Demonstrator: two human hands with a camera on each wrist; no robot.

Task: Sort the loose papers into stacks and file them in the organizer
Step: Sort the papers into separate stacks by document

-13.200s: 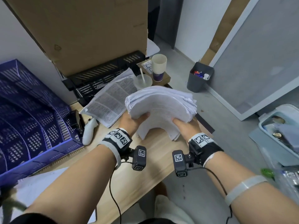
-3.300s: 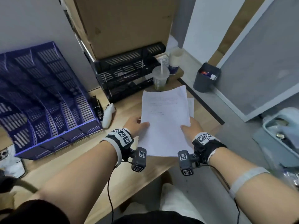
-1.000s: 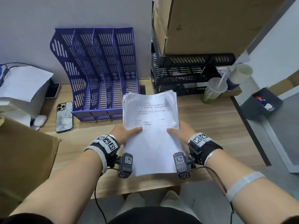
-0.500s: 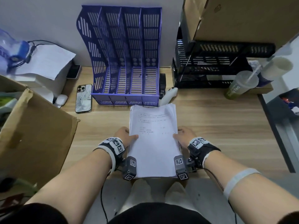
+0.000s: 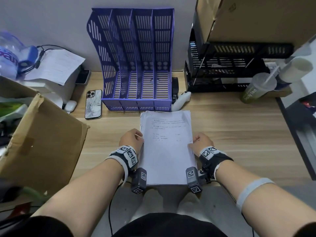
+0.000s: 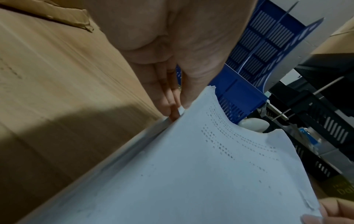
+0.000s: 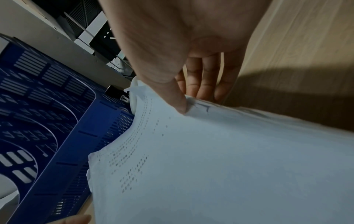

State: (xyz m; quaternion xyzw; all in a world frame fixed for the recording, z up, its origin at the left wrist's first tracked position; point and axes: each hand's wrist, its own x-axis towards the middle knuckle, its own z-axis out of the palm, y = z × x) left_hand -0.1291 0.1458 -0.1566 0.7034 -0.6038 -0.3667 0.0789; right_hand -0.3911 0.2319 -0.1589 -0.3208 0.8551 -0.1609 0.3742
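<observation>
Both hands are on it: the left hand [image 5: 131, 138] pinches the left edge and the right hand [image 5: 200, 140] the right edge of the thick stack of white printed paper sheets [image 5: 166, 147], thumbs on top, fingers tucked underneath. The stack sits between the two hands over the near edge of the light wooden desk [image 5: 239, 134], its far end just short of the blue slotted plastic file organizer [image 5: 136, 65] straight ahead of the fingers. That many loose sheets will be weighty yet floppy, I'd judge, sagging at the unsupported ends and prone to fanning or sliding apart. The mid-edge grip looks sensible; squeezing both long sides keeps the sheets squared, and standing the stack on edge should stiffen it for a slot.
</observation>
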